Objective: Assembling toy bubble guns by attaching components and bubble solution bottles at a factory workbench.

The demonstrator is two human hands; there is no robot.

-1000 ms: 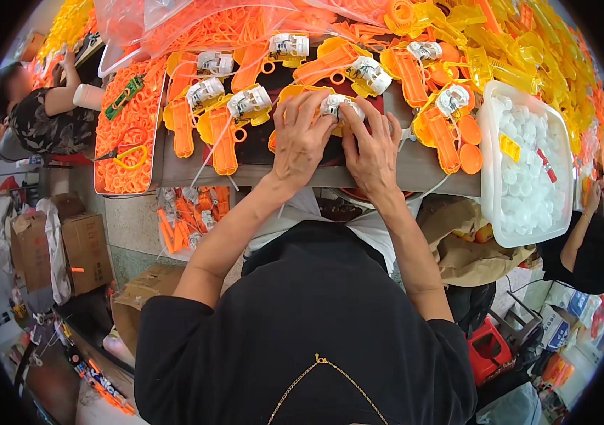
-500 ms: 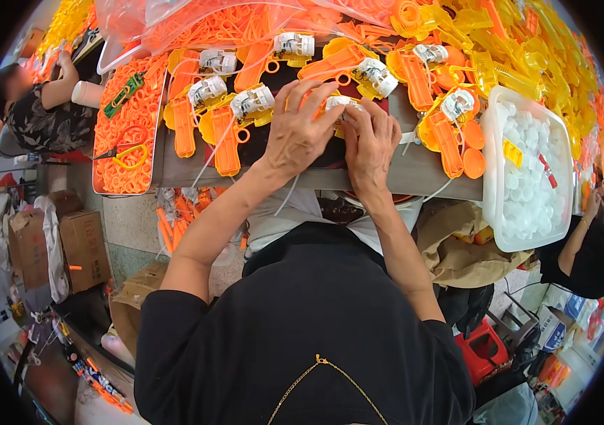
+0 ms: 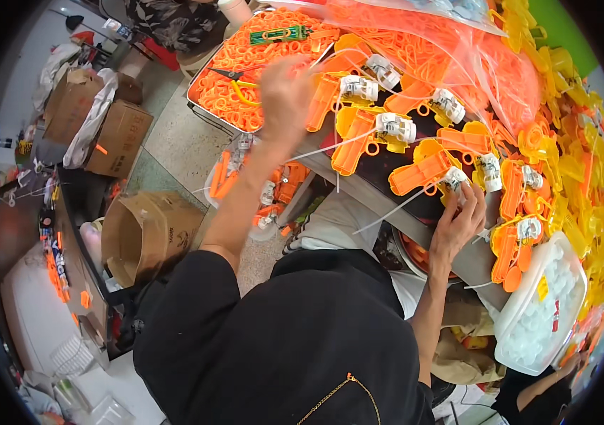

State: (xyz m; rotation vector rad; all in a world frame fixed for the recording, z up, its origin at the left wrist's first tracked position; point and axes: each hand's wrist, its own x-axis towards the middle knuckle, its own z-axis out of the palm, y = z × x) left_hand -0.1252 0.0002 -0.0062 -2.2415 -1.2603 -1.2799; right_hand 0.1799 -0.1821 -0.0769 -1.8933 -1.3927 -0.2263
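My left hand (image 3: 286, 99), smeared by motion, is over the near right part of a white tray (image 3: 206, 105) of small orange rings; its fingers cannot be made out. My right hand (image 3: 460, 221) has its fingers curled against the white cylindrical part of an orange-and-yellow toy assembly (image 3: 419, 174) at the table's near edge. A thin white tie trails from this assembly. Similar half-built assemblies (image 3: 355, 145) lie around it, each with an orange handle and a white drum-like piece. On the rings rest a green tool (image 3: 279, 35) and yellow-handled scissors (image 3: 241, 92).
Clear plastic bags of orange parts (image 3: 450, 64) and a heap of yellow parts (image 3: 574, 170) cover the far side. A white bin (image 3: 507, 333) of translucent pieces stands at the right. On the floor to the left are cardboard boxes (image 3: 149, 230). Another person's arm (image 3: 539, 393) shows lower right.
My view has swung left. My left hand has left the assembly in front of me and moved left to the ring tray; my right hand stays at the assembly.
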